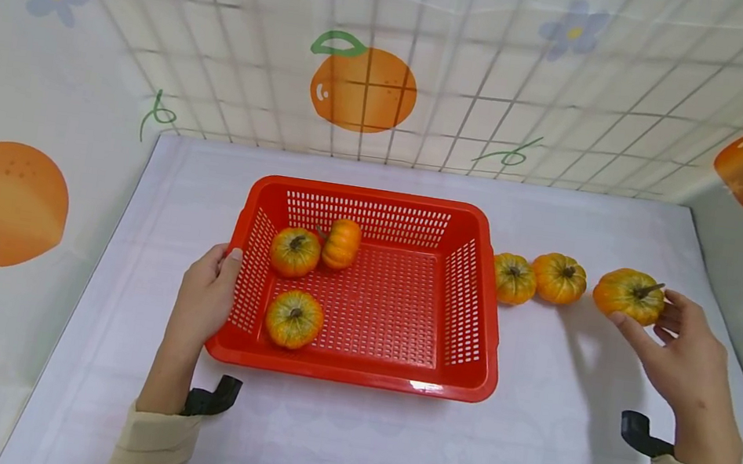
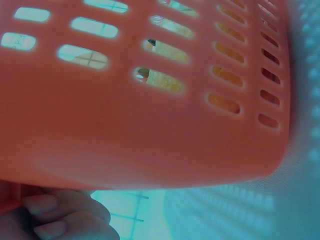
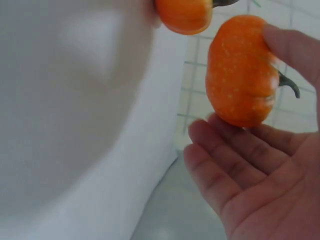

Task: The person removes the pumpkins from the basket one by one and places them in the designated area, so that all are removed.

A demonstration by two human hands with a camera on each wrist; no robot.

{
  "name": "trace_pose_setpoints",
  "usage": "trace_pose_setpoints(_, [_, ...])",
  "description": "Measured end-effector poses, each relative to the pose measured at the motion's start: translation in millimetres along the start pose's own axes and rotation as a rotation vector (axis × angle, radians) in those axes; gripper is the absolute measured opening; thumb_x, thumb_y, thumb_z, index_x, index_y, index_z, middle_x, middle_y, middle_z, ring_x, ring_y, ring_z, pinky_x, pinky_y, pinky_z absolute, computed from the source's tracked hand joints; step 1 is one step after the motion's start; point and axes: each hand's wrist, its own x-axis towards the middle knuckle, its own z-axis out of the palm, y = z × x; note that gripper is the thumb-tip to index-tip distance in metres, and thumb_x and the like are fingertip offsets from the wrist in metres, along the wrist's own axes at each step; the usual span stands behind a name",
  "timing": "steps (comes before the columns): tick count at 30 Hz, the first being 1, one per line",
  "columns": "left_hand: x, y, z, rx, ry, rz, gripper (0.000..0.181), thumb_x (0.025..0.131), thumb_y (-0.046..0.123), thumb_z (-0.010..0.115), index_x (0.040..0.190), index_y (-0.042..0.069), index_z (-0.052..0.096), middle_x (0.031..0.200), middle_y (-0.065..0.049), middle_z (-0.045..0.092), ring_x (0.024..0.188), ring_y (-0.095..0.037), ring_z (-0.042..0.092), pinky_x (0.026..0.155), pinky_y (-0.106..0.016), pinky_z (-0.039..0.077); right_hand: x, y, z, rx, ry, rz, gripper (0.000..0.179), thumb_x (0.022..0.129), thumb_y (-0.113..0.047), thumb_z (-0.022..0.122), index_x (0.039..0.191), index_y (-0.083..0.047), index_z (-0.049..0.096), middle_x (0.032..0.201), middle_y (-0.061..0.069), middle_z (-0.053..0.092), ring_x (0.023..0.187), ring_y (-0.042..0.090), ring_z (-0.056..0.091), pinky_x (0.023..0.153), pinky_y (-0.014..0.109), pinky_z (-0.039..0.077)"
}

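My left hand point(image 1: 204, 296) grips the left rim of a red plastic basket point(image 1: 351, 376), thumb over the edge. In the left wrist view the curled fingers point(image 2: 75, 212) show beneath the basket's slotted wall point(image 2: 125, 135). Two small orange pumpkins point(image 1: 295, 252) point(image 1: 294, 319) sit upright inside at the left, and a third pumpkin point(image 1: 342, 244) lies on its side. Out to the right, my right hand point(image 1: 689, 356) pinches another small pumpkin point(image 1: 628, 294) between thumb and fingers. The right wrist view shows this held pumpkin point(image 3: 242, 72) above the table, its dark stem sticking out.
Just right of the basket, two more small pumpkins point(image 1: 514, 279) point(image 1: 559, 278) stand side by side on the white-covered table point(image 1: 341, 450). A white wire grid point(image 1: 475, 104) under a fruit-print sheet rises behind the table, and printed sheets enclose both sides.
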Motion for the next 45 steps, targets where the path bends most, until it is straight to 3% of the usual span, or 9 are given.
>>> trace_pose_setpoints(7, [1.1, 1.6, 0.0, 0.007, 0.0, 0.006, 0.054, 0.112, 0.046, 0.041, 0.151, 0.01, 0.051, 0.121, -0.013, 0.068, 0.098, -0.029, 0.067, 0.08, -0.042, 0.063, 13.2, 9, 8, 0.05, 0.039, 0.068, 0.101, 0.1, -0.06, 0.06, 0.162, 0.006, 0.015, 0.158, 0.038, 0.031, 0.14, 0.055, 0.037, 0.113, 0.068, 0.033])
trace_pose_setpoints(13, [0.4, 2.9, -0.6, 0.012, -0.002, 0.001, 0.055, 0.112, 0.046, 0.041, 0.152, 0.01, 0.05, 0.124, -0.013, 0.068, 0.1, -0.029, 0.067, 0.082, -0.043, 0.063, 26.5, 17, 18, 0.066, 0.071, 0.113, 0.098, 0.1, -0.059, 0.059, 0.162, 0.006, 0.019, 0.157, 0.037, 0.035, 0.138, 0.052, 0.039, 0.113, 0.066, 0.036])
trace_pose_setpoints(24, [-2.2, -2.9, 0.7, -0.006, -0.031, -0.013, 0.054, 0.112, 0.045, 0.041, 0.152, 0.01, 0.05, 0.122, -0.014, 0.068, 0.099, -0.029, 0.067, 0.081, -0.041, 0.063, 30.5, 29, 34, 0.096, 0.007, 0.196, 0.105, 0.099, -0.065, 0.055, 0.162, 0.007, 0.013, 0.158, 0.037, 0.031, 0.139, 0.051, 0.037, 0.11, 0.066, 0.04])
trace_pose_setpoints(36, [-1.2, -3.4, 1.1, 0.002, -0.015, 0.002, 0.056, 0.112, 0.047, 0.041, 0.153, 0.01, 0.049, 0.124, -0.014, 0.068, 0.1, -0.029, 0.068, 0.083, -0.043, 0.063, 38.1, 22, 42, 0.092, 0.021, 0.213, 0.104, 0.099, -0.066, 0.053, 0.163, 0.005, 0.01, 0.161, 0.037, 0.026, 0.141, 0.053, 0.034, 0.113, 0.064, 0.037])
trace_pose_setpoints(45, [0.6, -3.8, -1.5, -0.01, -0.015, 0.008, 0.056, 0.111, 0.048, 0.041, 0.152, 0.01, 0.049, 0.123, -0.014, 0.068, 0.099, -0.029, 0.068, 0.081, -0.042, 0.063, 40.2, 19, 43, 0.084, 0.023, 0.177, 0.111, 0.096, -0.072, 0.052, 0.163, 0.006, 0.011, 0.16, 0.038, 0.027, 0.142, 0.055, 0.033, 0.113, 0.066, 0.036])
